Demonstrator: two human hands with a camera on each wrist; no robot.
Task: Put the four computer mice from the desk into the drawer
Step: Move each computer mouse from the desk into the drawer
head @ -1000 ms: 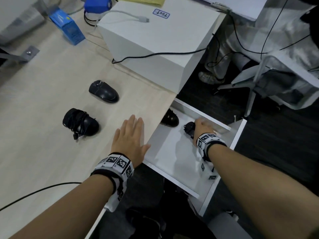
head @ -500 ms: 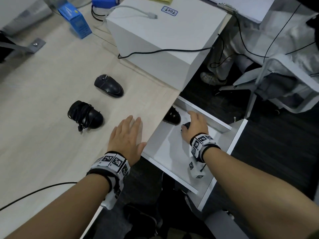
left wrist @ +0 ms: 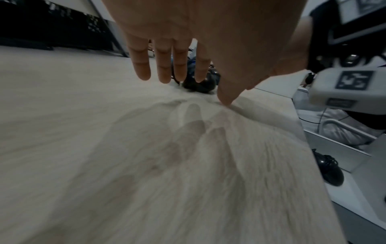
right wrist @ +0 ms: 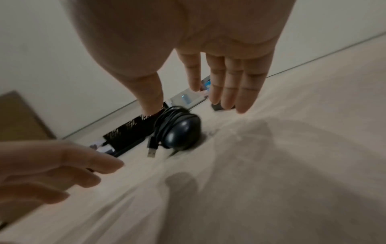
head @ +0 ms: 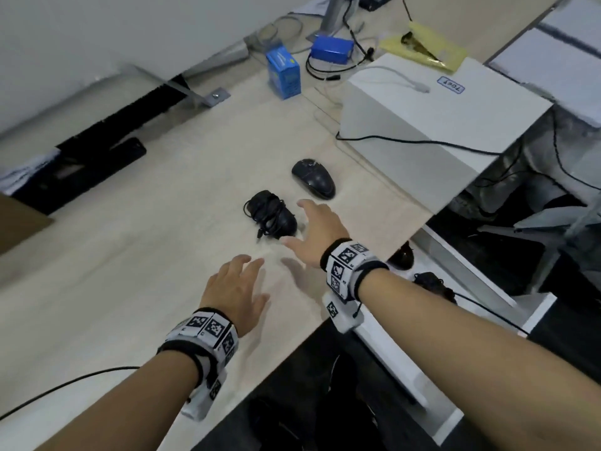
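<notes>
Mice are split between desk (head: 136, 255) and drawer (head: 481, 271): from the head view, two black ones lie on the pale wooden top, a cord-wrapped mouse (head: 271, 215) near the middle and a plain mouse (head: 313, 178) just beyond it to the right, close to the white box (head: 439, 125). Two more sit in the open white drawer at the right, a glossy mouse (head: 401, 255) by the desk edge and a corded mouse (head: 434, 284) nearer, partly hidden behind the forearm. The right hand (head: 317, 237) hangs over the desk just right of the cord-wrapped mouse, fingers spread and holding nothing. The left hand (head: 235, 288) is nearer, palm down over bare wood, fingers straight and empty. A blue carton (head: 283, 73) stands far back. In the left wrist view, the left hand (left wrist: 188, 33) has its fingers (left wrist: 142, 66) extended above the desk (left wrist: 104, 148), grasping nothing, its shadow spread below; the cord-wrapped mouse (left wrist: 200, 85) shows dimly beyond the fingertips, and the glossy mouse (left wrist: 330, 168) lies in the drawer (left wrist: 344, 189) at the right. In the right wrist view, the right hand (right wrist: 198, 41) is splayed wide, thumb and fingers (right wrist: 227, 79) apart above the cord-wrapped mouse (right wrist: 179, 130), not touching it; its plug lies on the desk (right wrist: 271, 181) at the near left of the mouse. The left hand's fingers (right wrist: 62, 166) enter blurred at the left.
</notes>
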